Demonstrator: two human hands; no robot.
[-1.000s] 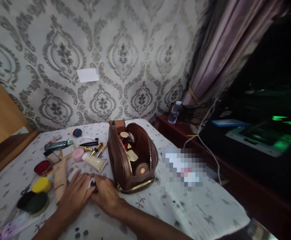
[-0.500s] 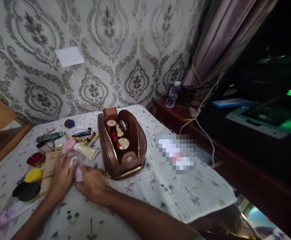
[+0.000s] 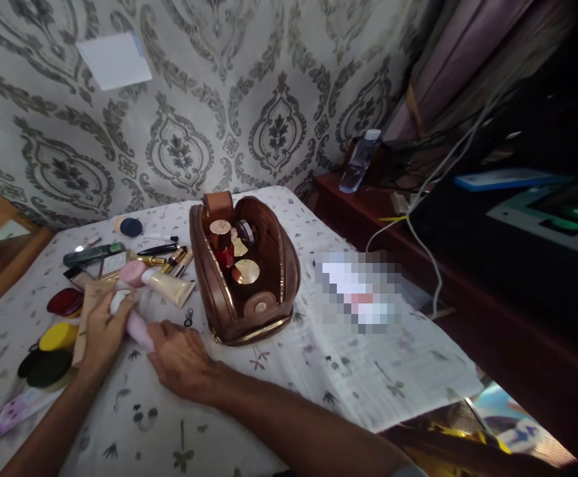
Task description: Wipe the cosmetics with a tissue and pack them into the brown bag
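- Across the lower half of the frame, the desk (image 3: pixel 318 371) is covered by a white patterned cloth (image 3: pixel 169 430).
- Right of the hands, near the middle of the frame, a brown bag (image 3: pixel 206 285) is stood unzipped; a red bottle (image 3: pixel 224 256) and a gold disc (image 3: pixel 245 271) are held inside.
- At lower left of centre, the pink tube (image 3: pixel 140 331) is held aslant between both hands, outside the bag. The lower end is gripped by the curled fingers of the right hand (image 3: pixel 182 361).
- A beige tube (image 3: pixel 91 305) is partly hidden behind the left hand (image 3: pixel 100 334); a cream tube (image 3: pixel 172 286) is seen just beyond the pink one.
- At the upper end, the white cap (image 3: pixel 118 301) is pinched by the left fingers. The step in hand is judged to be work at this cap; whether it is being turned, pressed or merely held cannot be told.
- A steady grip on the body is called for while the cap is handled.
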